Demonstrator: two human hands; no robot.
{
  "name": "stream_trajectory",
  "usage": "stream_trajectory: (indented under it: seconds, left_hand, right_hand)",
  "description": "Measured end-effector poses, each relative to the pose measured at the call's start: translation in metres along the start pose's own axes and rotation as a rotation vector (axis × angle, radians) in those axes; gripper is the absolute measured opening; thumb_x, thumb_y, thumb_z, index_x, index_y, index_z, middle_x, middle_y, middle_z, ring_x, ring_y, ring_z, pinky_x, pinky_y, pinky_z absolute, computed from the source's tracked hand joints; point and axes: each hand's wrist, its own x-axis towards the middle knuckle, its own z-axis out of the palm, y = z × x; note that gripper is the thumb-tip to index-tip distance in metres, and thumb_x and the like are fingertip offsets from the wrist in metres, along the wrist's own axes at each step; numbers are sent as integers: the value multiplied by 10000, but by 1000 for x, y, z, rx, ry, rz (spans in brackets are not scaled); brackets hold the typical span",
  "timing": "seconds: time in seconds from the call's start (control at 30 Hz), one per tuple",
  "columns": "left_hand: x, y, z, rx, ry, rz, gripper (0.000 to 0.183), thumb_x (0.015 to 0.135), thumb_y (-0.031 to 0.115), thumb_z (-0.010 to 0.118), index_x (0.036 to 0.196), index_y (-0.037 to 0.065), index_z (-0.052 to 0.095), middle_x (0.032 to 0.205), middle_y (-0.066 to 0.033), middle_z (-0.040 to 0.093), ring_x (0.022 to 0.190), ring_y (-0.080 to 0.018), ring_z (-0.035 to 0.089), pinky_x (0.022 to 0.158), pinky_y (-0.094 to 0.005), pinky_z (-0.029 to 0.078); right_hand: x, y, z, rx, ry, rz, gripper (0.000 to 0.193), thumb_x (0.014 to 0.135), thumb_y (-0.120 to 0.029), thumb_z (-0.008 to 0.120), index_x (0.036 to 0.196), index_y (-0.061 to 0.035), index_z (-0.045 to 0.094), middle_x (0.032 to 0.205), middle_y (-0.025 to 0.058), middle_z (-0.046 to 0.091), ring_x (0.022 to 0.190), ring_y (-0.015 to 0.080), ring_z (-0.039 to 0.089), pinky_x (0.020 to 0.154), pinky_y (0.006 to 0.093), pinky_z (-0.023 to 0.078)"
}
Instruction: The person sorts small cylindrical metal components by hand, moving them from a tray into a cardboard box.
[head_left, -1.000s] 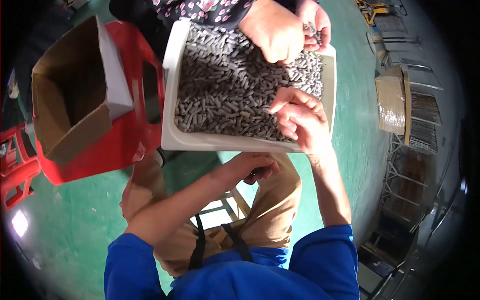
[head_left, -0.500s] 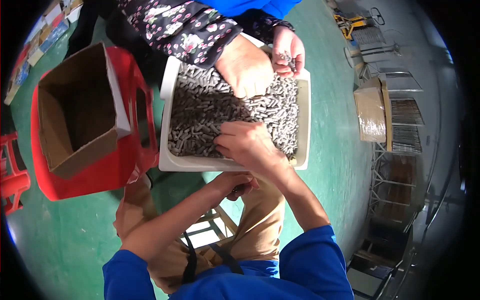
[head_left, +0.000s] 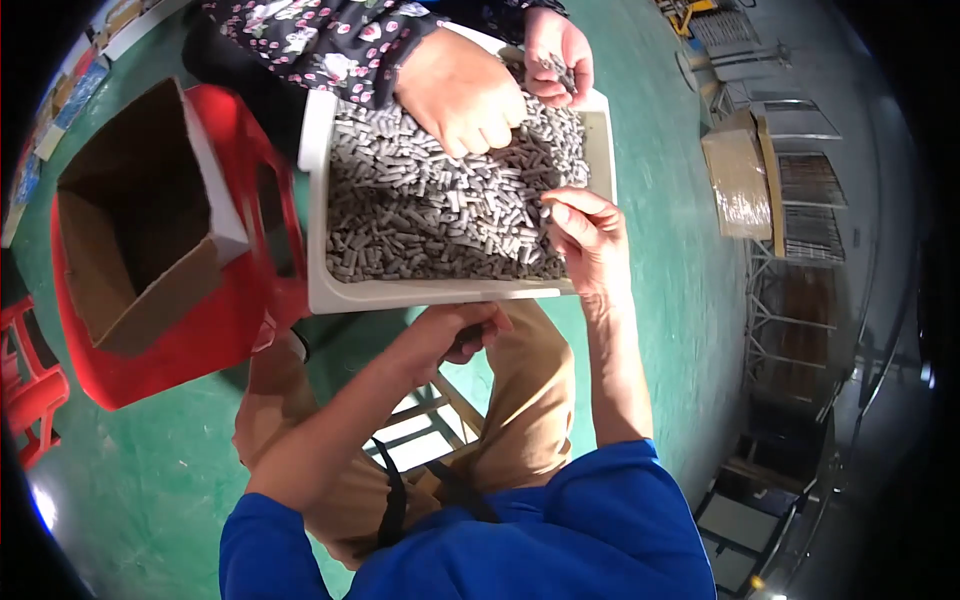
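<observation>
A white rectangular tray [head_left: 400, 296] holds a heap of small grey cylindrical pieces [head_left: 440, 215]. My right hand [head_left: 590, 240] rests on the tray's right side, fingertips pinching one grey piece at the edge of the heap. My left hand [head_left: 462, 335] is curled just below the tray's near rim, above my lap; what it holds is hidden. Across the tray, another person in a flowered sleeve has one hand [head_left: 462, 95] pressed on the heap and the other [head_left: 558, 50] holding a few pieces at the far right corner.
An open cardboard box [head_left: 140, 225] sits in a red plastic crate [head_left: 190, 340] left of the tray. A red stool [head_left: 25, 380] stands at the far left. A wrapped cardboard bundle [head_left: 738, 178] and metal racks [head_left: 810, 210] lie to the right on the green floor.
My right hand has shifted from the middle of the heap to the tray's right side. My left hand stays under the rim. The other person's hands remain on the far side.
</observation>
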Motion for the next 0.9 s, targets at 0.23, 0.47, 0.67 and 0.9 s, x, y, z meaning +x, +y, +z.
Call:
stream_trajectory:
  seconds: [0.23, 0.47, 0.67, 0.9]
  left_hand:
    - [2, -13, -10, -74, 23, -14, 270, 932, 224, 451, 860, 36, 630, 689, -7, 534, 605, -95, 493, 504, -236, 369]
    - [11, -38, -3, -516, -101, 114, 299, 931, 230, 444, 1100, 4, 544, 1092, -106, 584, 1016, -196, 566, 906, -393, 462]
    - [10, -45, 0, -661, -150, 110, 335, 946, 223, 381, 1130, -25, 511, 1146, -153, 549, 1108, -275, 520, 1001, -400, 399]
    - [17, -55, -13, -540, 39, 212, 333, 953, 240, 395, 1091, -23, 544, 1068, -119, 576, 1011, -201, 552, 933, -335, 434]
  right_hand:
    - [-1, 5, 2, 634, -168, 147, 137, 848, -127, 562, 883, -5, 513, 778, 30, 478, 570, 67, 348, 437, 194, 265]
    - [-96, 30, 53, -578, 39, -102, 86, 860, -83, 526, 915, -19, 508, 851, 70, 516, 713, 159, 502, 612, 276, 444]
    - [-109, 74, 56, -949, -189, -603, 240, 705, 57, 621, 919, -32, 557, 949, 127, 560, 855, 284, 563, 786, 401, 441]
    - [-111, 49, 50, -1002, -132, -604, 209, 709, 16, 664, 896, -46, 594, 910, 60, 629, 880, 251, 601, 790, 347, 467]
